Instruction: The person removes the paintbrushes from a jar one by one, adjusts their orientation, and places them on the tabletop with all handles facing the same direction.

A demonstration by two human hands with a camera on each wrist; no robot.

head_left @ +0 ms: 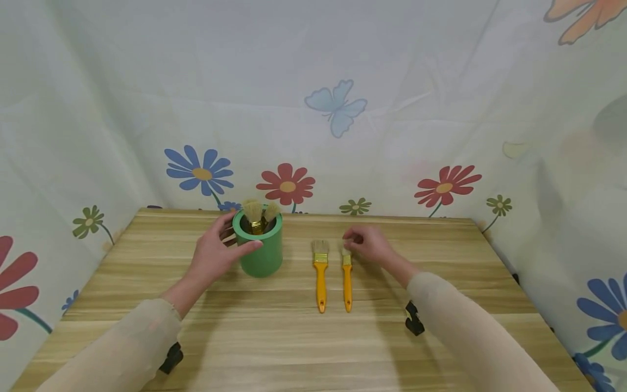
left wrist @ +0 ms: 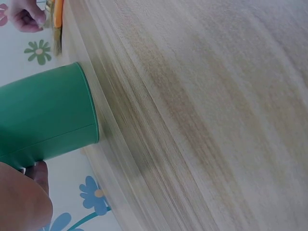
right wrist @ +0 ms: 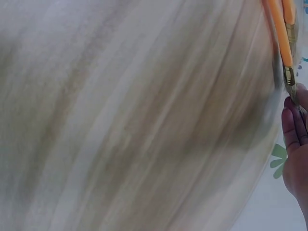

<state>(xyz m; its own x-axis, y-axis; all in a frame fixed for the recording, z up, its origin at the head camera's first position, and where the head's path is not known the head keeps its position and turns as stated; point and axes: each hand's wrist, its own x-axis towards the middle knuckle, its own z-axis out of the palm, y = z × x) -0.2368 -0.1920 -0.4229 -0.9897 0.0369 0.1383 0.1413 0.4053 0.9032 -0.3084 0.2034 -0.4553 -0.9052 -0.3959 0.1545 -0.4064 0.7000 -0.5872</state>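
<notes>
The narrow paintbrush [head_left: 348,286] lies on the tabletop, orange handle toward the person and bristles toward the far edge, where the thumb and fingertips of the right hand [head_left: 374,246] pinch the bristle end. Just to its left, nearly parallel, lies the wide paintbrush [head_left: 321,280], untouched. Farther left the green cup [head_left: 264,258] stands upright near the back, with bristle-up brushes [head_left: 252,212] in it; the left hand [head_left: 214,251] is curved around its left side, thumb across the front and fingers behind. Pale sleeves [head_left: 122,343] cover both forearms. Beneath everything runs the tabletop [head_left: 274,348], light wood grain in tan and cream bands going side to side, with soft shadows under the arms. White cloth [head_left: 220,71] hangs in loose folds along the back and both sides, printed with a pale blue butterfly [head_left: 337,107] high in the middle, a blue flower [head_left: 202,174] behind the cup to its left, red flowers [head_left: 287,186] and small green flowers [head_left: 355,207] along the table's far edge.
</notes>
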